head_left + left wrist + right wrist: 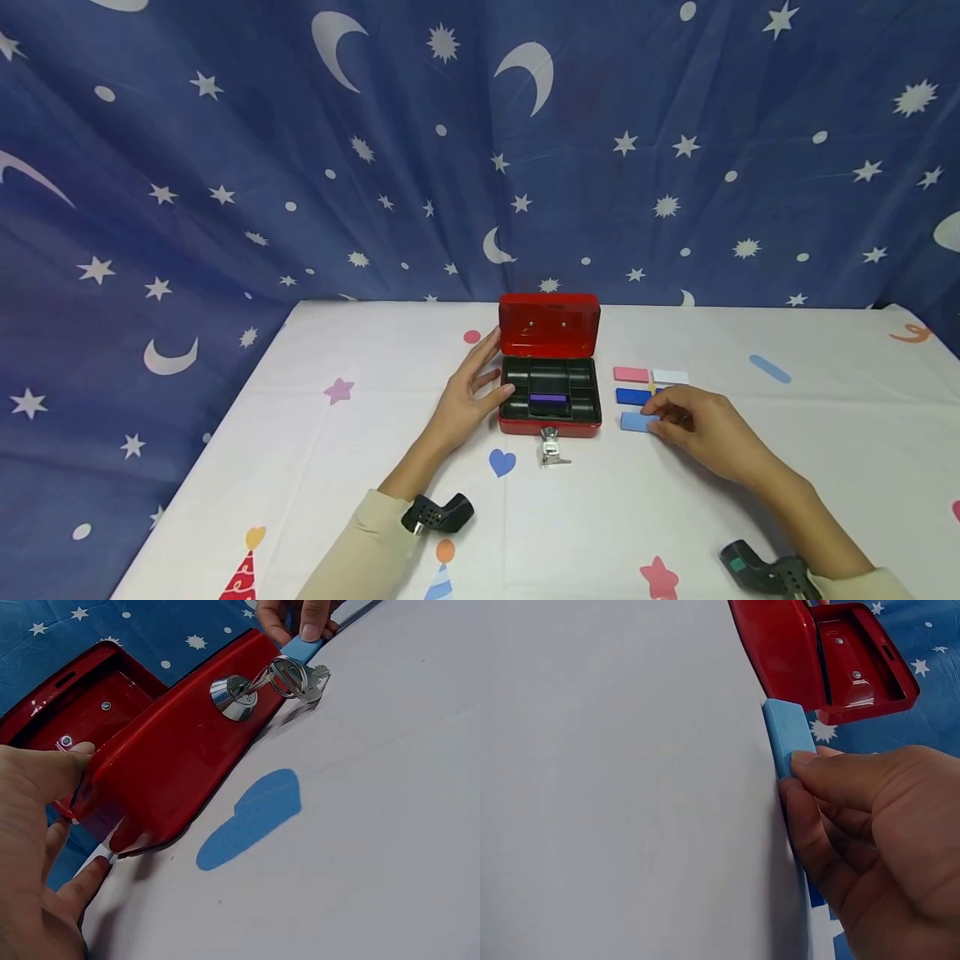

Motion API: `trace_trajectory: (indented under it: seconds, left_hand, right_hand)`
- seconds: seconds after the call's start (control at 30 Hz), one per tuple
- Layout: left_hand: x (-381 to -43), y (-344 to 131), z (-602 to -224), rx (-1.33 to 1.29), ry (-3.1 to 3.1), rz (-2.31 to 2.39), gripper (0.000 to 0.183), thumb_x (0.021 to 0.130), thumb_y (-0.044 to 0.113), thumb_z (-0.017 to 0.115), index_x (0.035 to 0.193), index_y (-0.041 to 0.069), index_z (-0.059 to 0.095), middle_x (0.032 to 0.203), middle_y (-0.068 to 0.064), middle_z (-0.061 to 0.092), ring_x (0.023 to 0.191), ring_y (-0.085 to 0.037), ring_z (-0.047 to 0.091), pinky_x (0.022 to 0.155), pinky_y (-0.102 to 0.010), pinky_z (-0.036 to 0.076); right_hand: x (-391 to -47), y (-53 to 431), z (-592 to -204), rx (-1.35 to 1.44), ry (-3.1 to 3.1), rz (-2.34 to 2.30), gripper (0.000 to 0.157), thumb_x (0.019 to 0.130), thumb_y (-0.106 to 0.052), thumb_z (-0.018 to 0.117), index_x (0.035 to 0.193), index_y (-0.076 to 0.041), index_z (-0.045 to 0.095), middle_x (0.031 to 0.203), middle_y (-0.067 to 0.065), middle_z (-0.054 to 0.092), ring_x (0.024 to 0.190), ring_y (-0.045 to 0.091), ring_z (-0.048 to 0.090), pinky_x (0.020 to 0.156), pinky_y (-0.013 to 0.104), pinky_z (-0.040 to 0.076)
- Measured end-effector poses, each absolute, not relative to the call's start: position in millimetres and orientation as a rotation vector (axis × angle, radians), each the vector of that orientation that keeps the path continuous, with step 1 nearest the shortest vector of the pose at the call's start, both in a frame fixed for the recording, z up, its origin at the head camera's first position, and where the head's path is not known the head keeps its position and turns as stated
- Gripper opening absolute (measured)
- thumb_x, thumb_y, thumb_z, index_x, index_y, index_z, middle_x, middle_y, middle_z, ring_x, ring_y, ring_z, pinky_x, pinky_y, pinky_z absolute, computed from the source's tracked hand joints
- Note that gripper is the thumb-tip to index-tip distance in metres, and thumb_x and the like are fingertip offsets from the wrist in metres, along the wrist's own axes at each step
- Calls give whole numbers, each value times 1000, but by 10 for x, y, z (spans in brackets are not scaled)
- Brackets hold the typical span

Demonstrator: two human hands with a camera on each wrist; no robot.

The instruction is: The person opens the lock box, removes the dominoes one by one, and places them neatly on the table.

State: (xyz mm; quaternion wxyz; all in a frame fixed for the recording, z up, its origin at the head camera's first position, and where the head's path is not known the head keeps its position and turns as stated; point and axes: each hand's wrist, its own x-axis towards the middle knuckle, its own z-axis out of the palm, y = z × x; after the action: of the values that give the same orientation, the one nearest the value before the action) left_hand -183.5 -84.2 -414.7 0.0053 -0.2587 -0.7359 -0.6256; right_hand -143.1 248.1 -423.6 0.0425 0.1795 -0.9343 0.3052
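A red cash box (551,428) stands with its lid (550,325) raised, showing a black compartment tray (517,406). In the tray's middle front compartment lies a purple block (549,399). My left hand (467,398) rests against the box's left side, thumb over the rim and fingers fairly straight, one reaching up to the lid. Keys (300,679) on a ring hang at the front lock (234,697). Right of the box, my right hand (697,422) pinches the right end of a light blue block (789,727) between thumb and fingers.
Behind the light blue block lie a dark blue block (632,397), a pink block (631,374) and a white block (670,377). The white cloth (390,350) carries printed shapes. A blue curtain (420,192) with stars and moons hangs behind the table.
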Motion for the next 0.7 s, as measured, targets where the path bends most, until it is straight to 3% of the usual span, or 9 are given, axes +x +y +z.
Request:
trace_trajectory:
  seconds: [0.37,0.7]
  left_hand:
    - [-1843,-839,-4148,-815,-2306,-1949,74,87,-2,65,151,4,26,154,-14,26,136,-34,32,102,-54,37]
    - [-1834,-839,-4148,-814,-2298,-1958,75,87,-4,65,150,3,26,154,-15,26,136,-36,32,102,-55,37]
  right_hand:
    - [-1426,2462,-4233,527,-2847,891,24,77,0,77,96,-13,69,85,-4,59,70,12,51,59,21,47]
    - [-1406,2425,-4190,599,-2859,797,23,77,-3,78,98,-9,71,91,-1,59,75,12,52,64,26,51]
